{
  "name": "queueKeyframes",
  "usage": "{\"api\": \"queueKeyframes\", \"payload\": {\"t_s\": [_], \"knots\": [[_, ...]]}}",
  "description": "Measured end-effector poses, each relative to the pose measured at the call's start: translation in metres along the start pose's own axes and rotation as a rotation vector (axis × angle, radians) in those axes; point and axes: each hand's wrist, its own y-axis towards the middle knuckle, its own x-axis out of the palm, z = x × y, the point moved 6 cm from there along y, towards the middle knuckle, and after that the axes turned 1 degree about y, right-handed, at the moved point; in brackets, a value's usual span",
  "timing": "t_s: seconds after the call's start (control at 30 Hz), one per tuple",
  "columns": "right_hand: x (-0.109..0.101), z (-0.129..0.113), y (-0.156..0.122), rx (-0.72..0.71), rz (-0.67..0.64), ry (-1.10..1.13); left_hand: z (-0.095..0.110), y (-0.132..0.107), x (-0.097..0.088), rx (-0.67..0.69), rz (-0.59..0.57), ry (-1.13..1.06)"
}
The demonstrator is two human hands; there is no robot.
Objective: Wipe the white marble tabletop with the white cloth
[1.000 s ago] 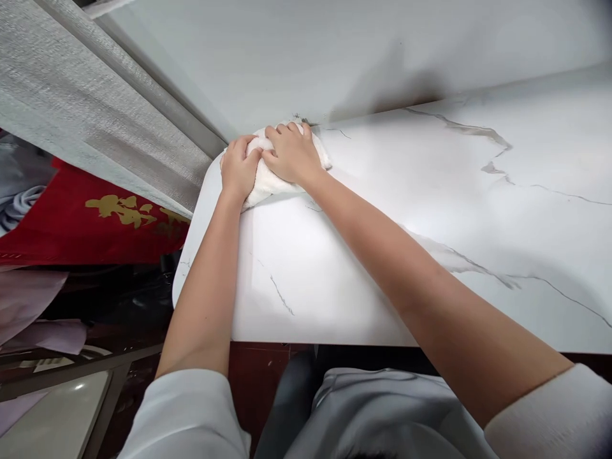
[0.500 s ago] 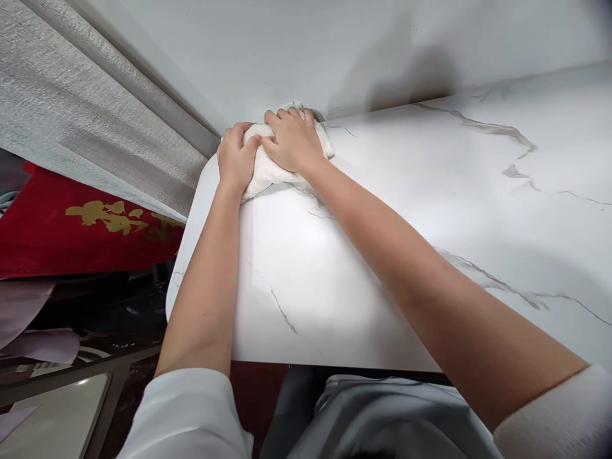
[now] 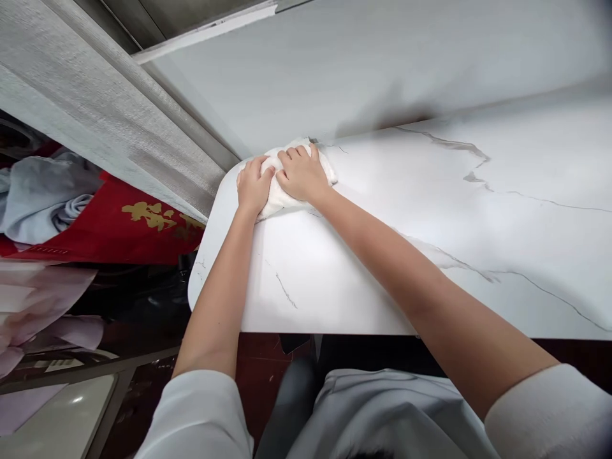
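Observation:
A bunched white cloth (image 3: 275,197) lies at the far left corner of a white marble-patterned table (image 3: 430,210), close to the wall. My left hand (image 3: 253,185) grips its left side with curled fingers. My right hand (image 3: 301,173) presses down on its right side, fingers bent over the cloth. Both arms reach forward across the tabletop. Most of the cloth is covered by the two hands.
A pale wall (image 3: 382,64) runs behind the table. A grey curtain (image 3: 95,121) hangs at the left. Below it lie a red cloth with gold characters (image 3: 129,223) and a pale blue garment (image 3: 43,197). The table's near edge sits above my lap.
Both hands and the cloth stay in the same corner, with small shifts. The view has tilted, so the table sits lower and farther right in the picture.

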Motion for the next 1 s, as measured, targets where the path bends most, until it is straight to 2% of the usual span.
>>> {"api": "queueKeyframes", "payload": {"t_s": [0.47,1.0], "knots": [[-0.036,-0.022,-0.097,-0.056,-0.054,0.003,0.045,-0.105,-0.019,-0.012,-0.036,0.072],[-0.084,-0.017,-0.207,-0.05,0.033,-0.093,0.115,-0.197,-0.01,0.077,-0.149,0.069]]}}
